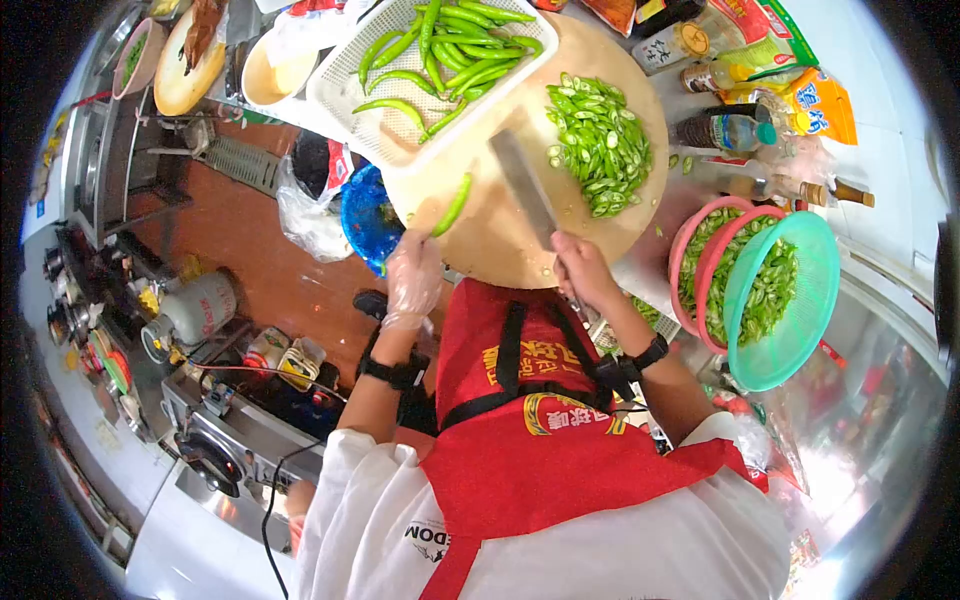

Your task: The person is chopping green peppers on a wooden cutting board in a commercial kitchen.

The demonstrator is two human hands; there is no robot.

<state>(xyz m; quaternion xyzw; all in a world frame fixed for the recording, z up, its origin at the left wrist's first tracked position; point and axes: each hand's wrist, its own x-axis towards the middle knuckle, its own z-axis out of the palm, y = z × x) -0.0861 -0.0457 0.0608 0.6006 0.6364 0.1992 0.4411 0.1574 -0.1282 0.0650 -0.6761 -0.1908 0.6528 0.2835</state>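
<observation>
My left hand (414,272), in a clear plastic glove, is closed on the lower end of a green chili pepper (456,204) at the left edge of the round cutting board (478,258). My bare right hand (584,268) is wrapped round the handle of a cleaver (522,184), whose blade points up across the board. To the right of the blade lies a heap of sliced green chili (600,145). Whole green chilies (468,50) fill part of a white plastic basket (340,85) that overlaps the board's far left side.
Pink and green colanders (818,290) with sliced chili stand at the right. Bottles (712,130) and packets line the far right. A blue bin (362,222) is below the board's left side, near a gas cylinder (200,308) on the floor.
</observation>
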